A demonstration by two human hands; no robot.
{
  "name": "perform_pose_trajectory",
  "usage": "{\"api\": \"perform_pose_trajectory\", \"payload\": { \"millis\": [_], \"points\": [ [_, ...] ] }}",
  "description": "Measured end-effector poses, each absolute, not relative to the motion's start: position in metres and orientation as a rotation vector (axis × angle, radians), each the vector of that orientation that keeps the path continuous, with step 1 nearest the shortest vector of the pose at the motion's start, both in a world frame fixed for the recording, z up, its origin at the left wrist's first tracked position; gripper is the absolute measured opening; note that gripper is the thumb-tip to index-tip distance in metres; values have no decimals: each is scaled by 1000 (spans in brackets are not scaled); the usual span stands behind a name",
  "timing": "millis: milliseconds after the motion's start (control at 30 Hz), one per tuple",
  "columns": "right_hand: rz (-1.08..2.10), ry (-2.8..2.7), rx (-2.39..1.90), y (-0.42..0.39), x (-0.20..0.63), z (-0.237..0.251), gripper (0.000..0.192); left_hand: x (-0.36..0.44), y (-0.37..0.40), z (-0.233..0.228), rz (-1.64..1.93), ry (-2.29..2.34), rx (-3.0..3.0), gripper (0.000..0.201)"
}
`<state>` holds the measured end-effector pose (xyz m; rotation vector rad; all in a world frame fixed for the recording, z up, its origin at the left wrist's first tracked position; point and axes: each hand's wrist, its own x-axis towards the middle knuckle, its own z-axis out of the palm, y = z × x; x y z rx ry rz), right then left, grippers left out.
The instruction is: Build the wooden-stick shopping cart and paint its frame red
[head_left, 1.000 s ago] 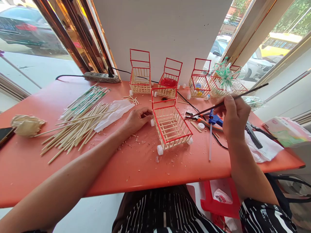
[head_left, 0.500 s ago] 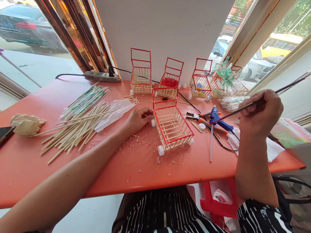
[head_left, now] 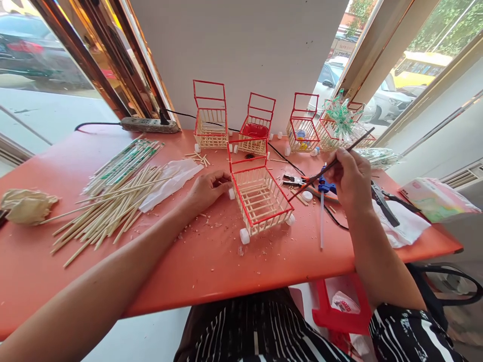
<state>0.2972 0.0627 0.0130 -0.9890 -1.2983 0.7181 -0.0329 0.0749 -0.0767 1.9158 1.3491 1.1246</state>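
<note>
A miniature shopping cart made of wooden sticks, with red-painted top edges and handle and white wheels, stands upright on the table. My left hand rests at its left rear, fingers closed at the frame beside the rear wheel. Between the fingers of my right hand is a thin dark paintbrush, slanting down to the left. Its tip meets the cart's right front top corner, as far as I can see. Behind the right hand, a blue glue gun is partly hidden.
Similar carts stand along the wall. Loose wooden sticks, wrapped sticks and a crumpled tan lump lie left. Pliers, a glue stick, black-handled pliers and a tissue pack lie right. A power strip sits behind.
My right hand has moved left and inward, bringing the paintbrush tip from near the glue gun to the cart's right front corner. My left hand stays by the rear wheel; the view has shifted slightly.
</note>
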Motion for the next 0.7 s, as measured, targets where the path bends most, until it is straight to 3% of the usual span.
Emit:
{"api": "perform_pose_trajectory", "payload": {
  "millis": [700],
  "points": [
    [637, -1345, -1002, 61, 295, 10, 43, -35, 79, -83, 1140, 1311, 1890, 24]
  ]
}}
